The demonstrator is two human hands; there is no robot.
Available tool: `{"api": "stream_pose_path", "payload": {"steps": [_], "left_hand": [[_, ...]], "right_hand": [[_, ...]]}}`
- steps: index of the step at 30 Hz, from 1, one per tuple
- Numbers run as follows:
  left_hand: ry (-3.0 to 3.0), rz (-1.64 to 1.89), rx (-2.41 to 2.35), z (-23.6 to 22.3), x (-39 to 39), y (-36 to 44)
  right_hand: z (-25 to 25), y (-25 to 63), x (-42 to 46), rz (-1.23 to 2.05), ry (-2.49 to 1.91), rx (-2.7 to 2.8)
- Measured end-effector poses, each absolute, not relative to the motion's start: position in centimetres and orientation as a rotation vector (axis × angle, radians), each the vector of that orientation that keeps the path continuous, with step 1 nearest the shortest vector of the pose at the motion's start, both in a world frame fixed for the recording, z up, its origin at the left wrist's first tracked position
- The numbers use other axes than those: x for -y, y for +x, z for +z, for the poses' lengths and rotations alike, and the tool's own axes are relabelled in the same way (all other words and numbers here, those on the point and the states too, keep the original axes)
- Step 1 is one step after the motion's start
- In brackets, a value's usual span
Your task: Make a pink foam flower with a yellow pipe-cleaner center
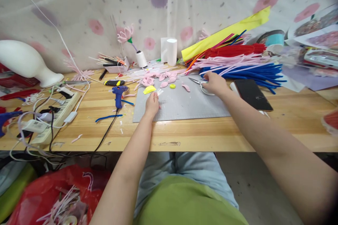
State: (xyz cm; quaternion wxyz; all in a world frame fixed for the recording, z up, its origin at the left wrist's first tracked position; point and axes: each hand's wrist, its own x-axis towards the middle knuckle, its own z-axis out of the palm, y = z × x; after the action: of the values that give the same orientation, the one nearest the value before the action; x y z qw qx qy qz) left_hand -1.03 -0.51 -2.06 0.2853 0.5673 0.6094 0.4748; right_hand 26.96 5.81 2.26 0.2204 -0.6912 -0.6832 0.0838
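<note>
My left hand (152,104) rests on the grey cutting mat (185,107), its fingers pinched on a small white scrap (159,91). A yellow piece (149,89) lies just beyond it. My right hand (215,83) lies at the mat's far right, fingers curled on the handles of the scissors (198,82), whose blades point left. Pink petal pieces (165,77) and a small yellow blob (172,86) lie scattered across the far part of the mat.
A blue glue gun (119,94) stands left of the mat, its cord trailing off the table edge. A power strip (54,117) with plugs sits far left. Bundles of blue, pink and red pipe cleaners (243,64) and a black phone (252,94) lie to the right. A red bag (56,197) of scraps sits below.
</note>
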Motion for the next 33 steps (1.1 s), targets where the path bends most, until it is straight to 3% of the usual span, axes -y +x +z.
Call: {"api": "stream_pose_path", "payload": {"steps": [5, 9, 20, 33], "left_hand": [[1.505, 1.279, -1.604, -2.0, 0.6, -0.9], [1.557, 1.279, -1.574, -2.0, 0.9, -1.0], [1.595, 1.261, -1.533, -2.4, 0.7, -1.2], [1.084, 1.336, -1.231, -1.0, 0.4, 0.0]], "right_hand": [[2.5, 20.1, -4.1, 1.238, -1.267, 1.563], [1.1, 14.1, -2.6, 1.597, -1.004, 1.366], [-0.3, 10.6, -3.7, 1.478, -0.883, 1.165], [-1.3, 11.8, -4.3, 1.361, -0.875, 1.187]]}}
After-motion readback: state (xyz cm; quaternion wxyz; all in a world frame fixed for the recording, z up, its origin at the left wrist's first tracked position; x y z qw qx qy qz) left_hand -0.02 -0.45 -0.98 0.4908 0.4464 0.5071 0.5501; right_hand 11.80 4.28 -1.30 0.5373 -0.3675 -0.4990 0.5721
